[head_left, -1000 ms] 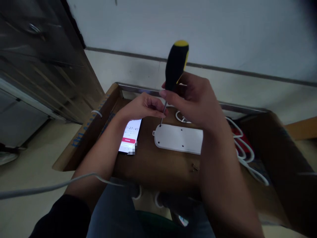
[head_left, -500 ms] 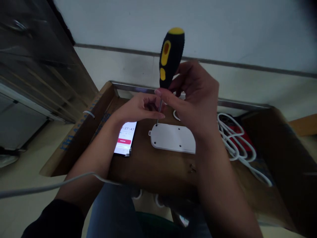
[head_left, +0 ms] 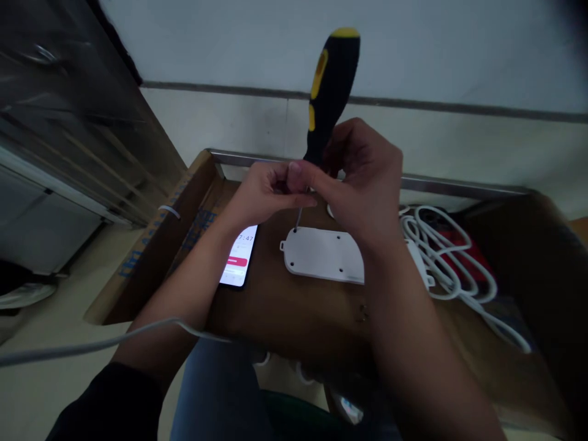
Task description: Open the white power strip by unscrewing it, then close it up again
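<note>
My right hand [head_left: 358, 177] grips a black and yellow screwdriver [head_left: 331, 92] by its handle, which tilts up and to the right. My left hand [head_left: 266, 193] is next to it, its fingertips curled at the top of the steel shaft and touching my right hand. The shaft's tip stands in a screw hole at the upper left of a white plastic power strip casing [head_left: 321, 255]. My right wrist hides the casing's right end. Several small screws [head_left: 362, 313] lie on the brown board just below my right forearm.
A smartphone [head_left: 239, 256] with a lit timer screen lies under my left forearm. A coiled white cable [head_left: 441, 257] lies to the right over something red. A metal rail runs behind the cardboard-edged board [head_left: 285, 312]. A dark cabinet stands at the left.
The screwdriver handle has swung from upright to leaning right and its yellow stripe has turned. My hands have drawn closer together, and the view has shifted slightly, showing more of the white cable.
</note>
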The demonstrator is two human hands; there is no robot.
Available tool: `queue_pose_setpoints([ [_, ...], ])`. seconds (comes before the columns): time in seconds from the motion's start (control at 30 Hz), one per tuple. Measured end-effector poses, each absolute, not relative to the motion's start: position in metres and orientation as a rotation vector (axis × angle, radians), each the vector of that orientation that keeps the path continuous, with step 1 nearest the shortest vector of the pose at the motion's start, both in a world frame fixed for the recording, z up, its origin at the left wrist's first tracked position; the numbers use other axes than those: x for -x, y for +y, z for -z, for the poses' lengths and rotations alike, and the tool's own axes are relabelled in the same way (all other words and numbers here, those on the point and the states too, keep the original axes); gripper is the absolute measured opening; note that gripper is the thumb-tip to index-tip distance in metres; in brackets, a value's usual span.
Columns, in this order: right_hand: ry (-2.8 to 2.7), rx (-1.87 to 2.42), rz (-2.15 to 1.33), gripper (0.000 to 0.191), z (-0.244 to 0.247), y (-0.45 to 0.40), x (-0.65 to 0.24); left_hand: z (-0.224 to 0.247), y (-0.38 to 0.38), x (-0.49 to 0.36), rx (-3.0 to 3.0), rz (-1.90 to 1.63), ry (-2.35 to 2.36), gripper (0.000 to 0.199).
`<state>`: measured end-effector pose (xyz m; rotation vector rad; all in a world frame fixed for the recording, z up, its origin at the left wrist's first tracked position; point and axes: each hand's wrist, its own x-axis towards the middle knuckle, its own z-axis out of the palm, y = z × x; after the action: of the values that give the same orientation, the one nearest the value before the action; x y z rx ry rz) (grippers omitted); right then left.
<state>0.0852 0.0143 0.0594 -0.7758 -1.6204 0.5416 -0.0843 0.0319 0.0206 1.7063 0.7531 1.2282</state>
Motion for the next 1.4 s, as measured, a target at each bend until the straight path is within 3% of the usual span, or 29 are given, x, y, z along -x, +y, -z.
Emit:
queue_pose_setpoints([
  [0.23,-1.775,0.708,-0.638,0.012,-0.066,0.007,-0.093,-0.031,0.028,0.102,-1.754,-0.946,0.690,0.042],
  [0.43,-1.821,0.702,-0.704,0.018,-0.068,0.006,-0.095,-0.039,0.025,0.107,-1.789,-0.920,0.743,0.032],
  [0.57,-1.678,0.789,-0.647,0.035,-0.051,0.002,-0.094,-0.039,0.023,0.102,-1.791,-0.953,0.764,0.033],
  [0.9,-1.591,0.830,-0.516,0.016,-0.025,-0.010,-0.085,-0.032,0.028,0.102,-1.840,-1.002,0.790,0.041],
  [1.1,-1.649,0.843,-0.474,0.011,-0.027,-0.014,-0.086,-0.038,0.028,0.112,-1.846,-0.751,0.708,0.032],
  [1.4,-1.642,0.890,-0.478,0.007,-0.026,-0.011,-0.088,-0.027,0.032,0.101,-1.846,-0.868,0.860,0.030],
])
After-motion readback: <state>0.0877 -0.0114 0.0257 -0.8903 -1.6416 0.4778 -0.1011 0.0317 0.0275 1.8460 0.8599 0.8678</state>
